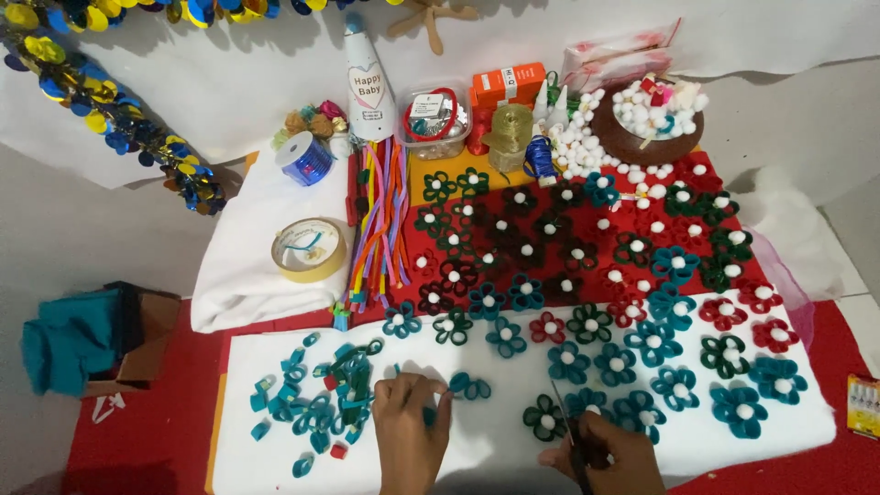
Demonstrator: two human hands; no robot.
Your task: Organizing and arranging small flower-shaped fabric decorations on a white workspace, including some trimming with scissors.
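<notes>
Far left: teal cloth bundle (69, 339) on a brown cardboard box (151, 344); sequin garland (110, 119) draped above; roll of yellow tape (309, 248) on folded white cloth (247, 266); bundle of coloured strips (378, 229) beside it.

On the white sheet (247, 458), lower left: heap of loose teal loops (321, 394), not yet joined, apparently the share left to do; just right of the heap, left hand (410, 422) with fingers curled, fingertips pinched on a part-built teal petal cluster (469, 386) lying on the sheet at the fingertips; only a few loops joined, no white centre yet.

Further right, at the bottom edge: right hand (605, 458) closed round black-handled scissors (566, 431), blades pointing up toward a dark green flower (544, 417); whether blades open or shut, cannot tell.

Right half: many finished paper flowers (642, 312) in teal, red and dark green, each with a white pompom centre, spread over sheet and red mat (550, 229); judged well along. Behind: brown bowl of white pompoms (642, 124); far right, small packet (863, 403).
</notes>
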